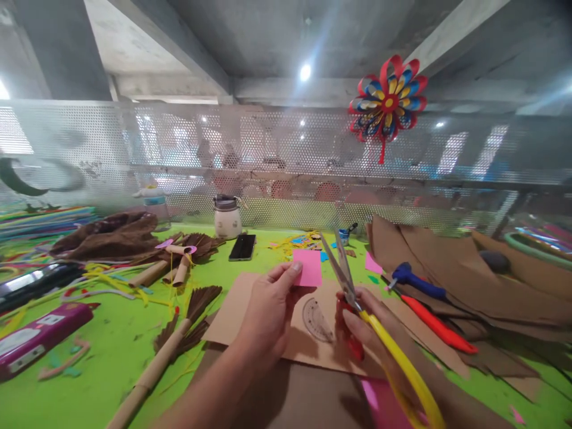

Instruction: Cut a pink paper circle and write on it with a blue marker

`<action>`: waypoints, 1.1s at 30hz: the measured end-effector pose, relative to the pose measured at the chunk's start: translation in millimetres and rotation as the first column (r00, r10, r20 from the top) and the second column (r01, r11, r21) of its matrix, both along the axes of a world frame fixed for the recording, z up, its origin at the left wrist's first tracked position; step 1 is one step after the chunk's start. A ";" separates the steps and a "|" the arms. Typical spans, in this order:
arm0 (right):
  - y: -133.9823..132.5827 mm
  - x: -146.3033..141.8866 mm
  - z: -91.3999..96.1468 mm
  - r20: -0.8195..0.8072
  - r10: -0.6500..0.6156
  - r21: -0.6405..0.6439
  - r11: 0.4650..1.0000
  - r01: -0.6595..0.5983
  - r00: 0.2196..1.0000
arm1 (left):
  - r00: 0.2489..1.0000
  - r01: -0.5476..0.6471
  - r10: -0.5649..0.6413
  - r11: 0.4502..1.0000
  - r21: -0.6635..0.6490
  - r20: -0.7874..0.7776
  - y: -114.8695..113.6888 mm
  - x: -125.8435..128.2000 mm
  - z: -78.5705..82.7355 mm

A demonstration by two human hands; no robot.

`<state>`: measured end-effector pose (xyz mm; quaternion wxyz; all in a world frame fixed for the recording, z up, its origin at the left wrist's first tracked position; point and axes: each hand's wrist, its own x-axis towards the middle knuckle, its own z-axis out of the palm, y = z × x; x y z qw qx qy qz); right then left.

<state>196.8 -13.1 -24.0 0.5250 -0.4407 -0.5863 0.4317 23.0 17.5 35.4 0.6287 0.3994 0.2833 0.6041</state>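
Note:
My left hand [272, 313] pinches a small pink paper square [308, 268] between thumb and fingers, holding it up over the table. In my right hand [373, 322] are scissors [342, 268] with yellow and red handles. Their blades point up and stand apart, just right of the paper and not touching it. Beneath both hands lies a sheet of brown paper [236, 304], with a clear protractor [318, 320] on it. A larger pink sheet [379, 402] shows in part under my right forearm.
Brown paper sheets [482, 262] pile up at right, with a blue-handled tool [420, 280] and a red-handled tool [440, 328] on them. At left lie a paper-tube craft [152, 369] and a purple box [44, 339]. A phone [242, 247] and a jar [227, 217] are farther back.

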 end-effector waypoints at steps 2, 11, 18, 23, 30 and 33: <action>-4.3 -3.8 -6.7 -0.026 0.069 0.039 0.997 -0.068 0.997 | 1.000 0.014 -0.014 1.000 -0.004 0.020 -5.4 2.4 1.6; -31.7 -28.8 4.7 -0.037 -0.075 0.111 0.991 0.078 0.997 | 0.995 0.074 -0.072 0.997 -0.036 0.066 -21.8 11.1 6.2; -32.3 -26.1 -1.0 0.056 -0.081 0.136 0.988 0.073 0.995 | 0.996 0.085 -0.084 0.996 -0.040 0.040 -24.4 12.2 5.7; -32.6 -28.9 0.1 0.095 -0.115 0.137 0.985 0.101 0.989 | 0.996 0.083 -0.083 0.996 -0.026 -0.009 -24.4 11.7 1.0; -29.5 -28.7 -4.9 0.117 -0.118 0.149 0.984 0.100 0.986 | 0.997 0.074 -0.074 0.997 -0.017 -0.017 -25.4 12.9 0.1; -29.0 -26.7 -6.0 0.126 -0.106 0.148 0.985 0.087 0.986 | 0.997 0.075 -0.076 0.997 -0.008 -0.022 -24.8 12.7 0.0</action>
